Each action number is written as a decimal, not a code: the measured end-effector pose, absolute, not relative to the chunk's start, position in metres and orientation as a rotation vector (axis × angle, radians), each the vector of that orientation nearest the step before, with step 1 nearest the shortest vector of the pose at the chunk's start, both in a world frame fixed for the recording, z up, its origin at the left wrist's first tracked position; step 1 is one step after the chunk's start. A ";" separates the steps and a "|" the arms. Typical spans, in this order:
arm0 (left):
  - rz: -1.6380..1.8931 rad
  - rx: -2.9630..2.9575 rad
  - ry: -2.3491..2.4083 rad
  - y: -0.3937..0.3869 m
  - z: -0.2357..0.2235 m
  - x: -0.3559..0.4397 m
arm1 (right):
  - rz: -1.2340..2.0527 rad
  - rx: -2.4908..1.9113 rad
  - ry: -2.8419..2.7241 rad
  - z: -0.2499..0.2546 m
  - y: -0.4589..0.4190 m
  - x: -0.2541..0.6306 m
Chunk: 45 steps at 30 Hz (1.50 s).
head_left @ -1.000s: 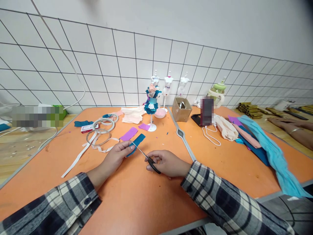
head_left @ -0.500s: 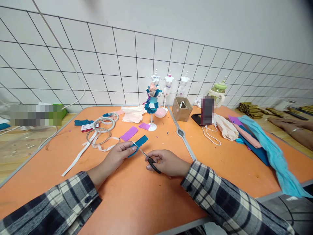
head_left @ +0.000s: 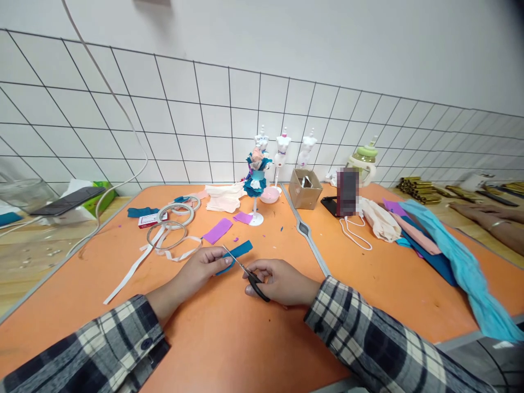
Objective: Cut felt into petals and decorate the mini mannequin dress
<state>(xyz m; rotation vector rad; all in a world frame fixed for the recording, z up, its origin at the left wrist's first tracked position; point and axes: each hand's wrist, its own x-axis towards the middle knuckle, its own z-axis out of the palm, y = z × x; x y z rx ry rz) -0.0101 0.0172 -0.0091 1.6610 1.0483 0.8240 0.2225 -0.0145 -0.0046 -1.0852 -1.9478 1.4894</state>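
My left hand pinches a strip of dark teal crepe paper between thumb and fingers, just above the orange table. In my right hand is a pair of black-handled scissors, its thin blades pointing up and left across the teal strip near my left fingertips. Whether the blades are fully closed on the paper I cannot tell. Two purple paper pieces lie beyond my left hand. Behind them stands a small mannequin dressed in teal and peach paper.
Rolls of tape and a red-and-white box sit at the left. Further back are bare white mannequins, a pink bowl, a cardboard box and a phone on a stand. Coloured crepe paper drapes over the right edge; another person's hand rests beyond.
The teal strip tilts flatter, and the scissor blades cross it at a slightly different place. Both hands stay almost where they were; the whole view has shifted slightly.
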 end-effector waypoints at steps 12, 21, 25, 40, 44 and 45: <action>0.792 1.643 1.037 0.013 -0.003 -0.006 | 1.495 -1.127 -1.957 0.006 -0.018 0.222; 0.758 1.667 1.028 0.013 -0.001 -0.005 | 1.511 -1.131 -1.968 0.006 -0.018 0.222; 0.750 1.689 1.046 0.013 -0.001 -0.004 | 1.505 -1.156 -1.971 0.003 -0.017 0.222; 0.761 1.744 1.023 0.012 0.002 -0.001 | 1.590 -1.188 -1.934 0.009 -0.020 0.224; 0.755 1.713 1.012 0.011 0.002 0.000 | 1.661 -1.253 -1.888 0.013 -0.020 0.222; 0.764 1.703 1.020 0.011 0.002 0.001 | 1.649 -1.258 -1.867 0.014 -0.020 0.223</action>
